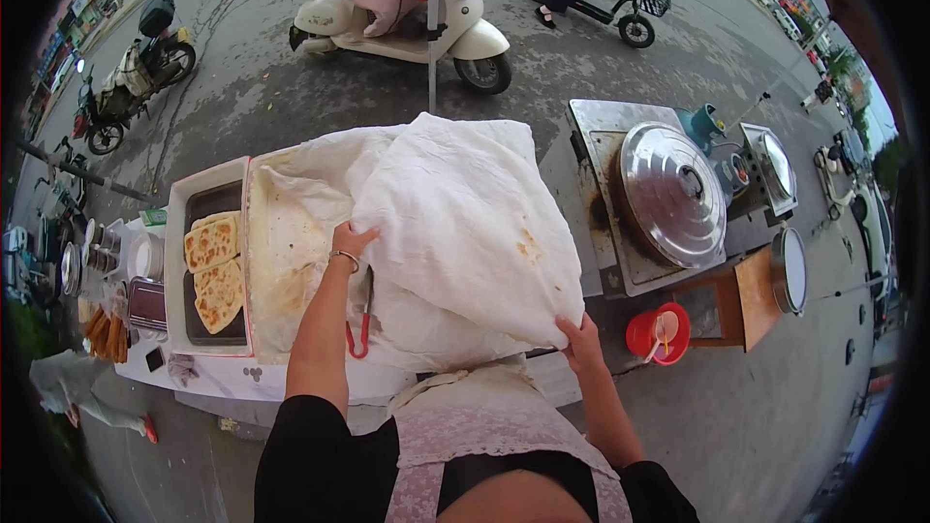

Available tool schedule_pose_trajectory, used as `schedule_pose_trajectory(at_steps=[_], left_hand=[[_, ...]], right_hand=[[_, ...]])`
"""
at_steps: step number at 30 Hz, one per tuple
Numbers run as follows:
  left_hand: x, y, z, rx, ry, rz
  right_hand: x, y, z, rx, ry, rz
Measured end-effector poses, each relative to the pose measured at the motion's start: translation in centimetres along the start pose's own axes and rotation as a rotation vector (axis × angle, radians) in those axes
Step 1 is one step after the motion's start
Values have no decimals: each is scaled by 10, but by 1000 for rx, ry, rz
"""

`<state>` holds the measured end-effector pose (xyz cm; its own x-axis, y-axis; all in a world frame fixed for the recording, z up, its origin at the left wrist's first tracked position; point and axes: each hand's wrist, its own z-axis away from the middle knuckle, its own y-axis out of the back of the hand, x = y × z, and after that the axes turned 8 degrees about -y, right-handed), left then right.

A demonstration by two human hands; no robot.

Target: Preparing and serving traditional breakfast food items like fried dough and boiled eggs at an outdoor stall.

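A large white cloth (465, 225) lies bunched and folded over the middle of the stall table. My left hand (352, 238) pinches its left edge, while my right hand (579, 341) grips its lower right corner. What lies beneath the cloth is hidden. Red-handled tongs (357, 338) stick out just below my left hand. To the left, browned flatbreads (216, 272) rest in a white-rimmed tray (174, 254), beside a wide box (287, 225) with a pale cloth lining.
A round metal lid (672, 192) covers a pan on the stove at right. Below stands a red bucket (639, 334). Fried dough sticks (109, 334) and a phone (155, 359) are at far left. A thin pole (433, 43) rises at the table's far edge; scooters stand beyond.
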<state>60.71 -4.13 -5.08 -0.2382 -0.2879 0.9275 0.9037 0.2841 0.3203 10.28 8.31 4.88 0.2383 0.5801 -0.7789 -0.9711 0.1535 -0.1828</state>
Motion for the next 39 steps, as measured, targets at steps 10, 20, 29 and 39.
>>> schedule_pose_trajectory(at_steps=[10,20,29,39], left_hand=[[212,-12,131,57,-1208,-867],[203,-98,225,-502,-1390,-626],[144,-52,190,-746,-783,-712],[207,-82,168,-804,-1030,-874]], right_hand=[[3,20,-4,423,429,772],[-59,-121,-29,-245,695,964],[-45,-94,-14,-379,-122,-642],[-76,-62,-1,-123,480,-35]])
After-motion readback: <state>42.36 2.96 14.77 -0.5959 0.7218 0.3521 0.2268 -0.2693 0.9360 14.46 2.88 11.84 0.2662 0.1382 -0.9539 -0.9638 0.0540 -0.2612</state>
